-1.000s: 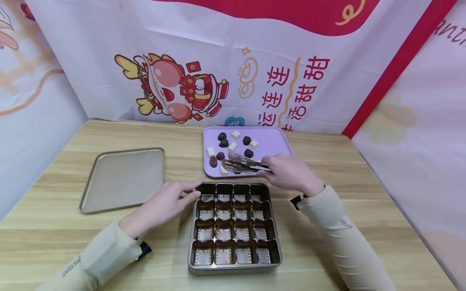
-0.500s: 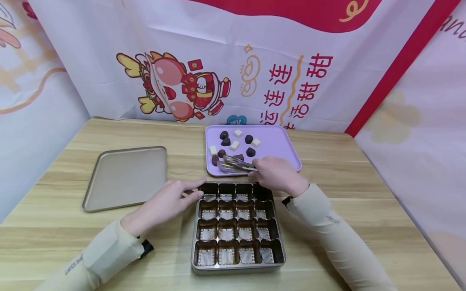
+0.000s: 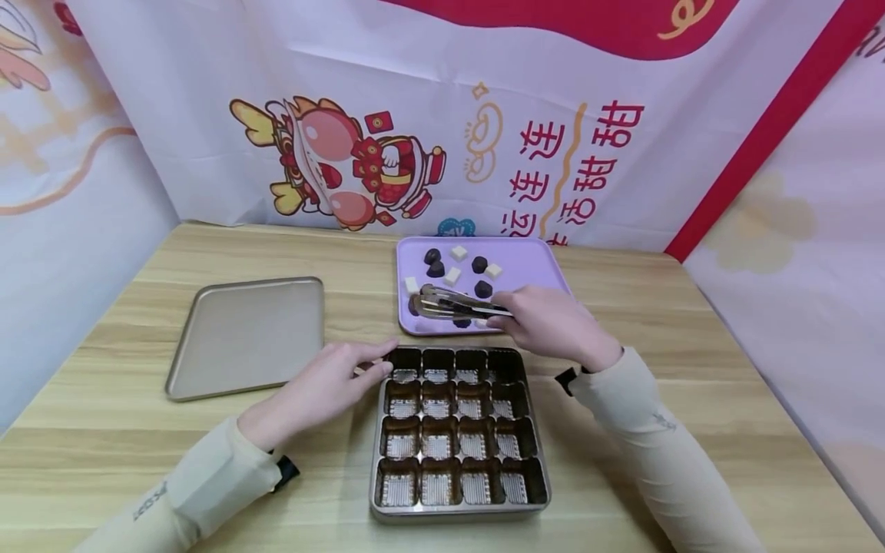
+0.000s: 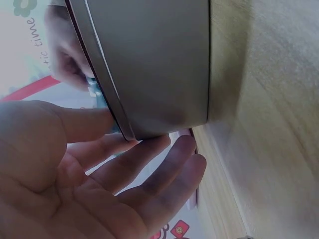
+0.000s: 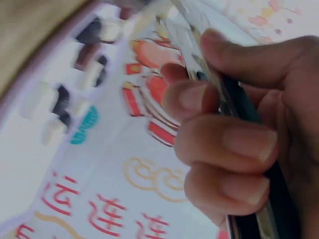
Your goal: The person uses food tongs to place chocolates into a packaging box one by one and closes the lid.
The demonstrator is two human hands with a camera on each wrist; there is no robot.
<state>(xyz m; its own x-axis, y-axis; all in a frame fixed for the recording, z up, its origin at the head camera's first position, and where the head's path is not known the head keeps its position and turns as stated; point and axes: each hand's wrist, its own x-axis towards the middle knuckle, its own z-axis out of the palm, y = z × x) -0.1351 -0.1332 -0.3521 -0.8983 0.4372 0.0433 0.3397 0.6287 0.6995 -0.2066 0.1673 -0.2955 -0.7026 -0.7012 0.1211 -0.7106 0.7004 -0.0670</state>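
Note:
My right hand (image 3: pixel 553 322) grips metal tongs (image 3: pixel 452 303) over the near-left part of a lilac tray (image 3: pixel 525 269). In the right wrist view the fingers curl round the handle of the tongs (image 5: pixel 234 99); what lies between the tips cannot be told. Dark chocolates (image 3: pixel 483 289) and white ones (image 3: pixel 452 276) are scattered on the tray, some hidden by the tongs. My left hand (image 3: pixel 314 392) holds the far left corner of a square metal tin (image 3: pixel 459 511), thumb at the rim and fingertips against the wall (image 4: pixel 154 64). A brown divided insert (image 3: pixel 437 418) sits inside, its compartments bare.
A flat gold-toned baking tray (image 3: pixel 249 338) lies left of the tin, close to my left forearm. Behind the wooden table (image 3: pixel 657 369) hangs a printed cloth (image 3: pixel 429 92), with the lilac tray's far edge close to it.
The tongs first came nearer to me and to the left on the lilac tray, then my right hand drew back up and to the right with them. My left hand keeps its place.

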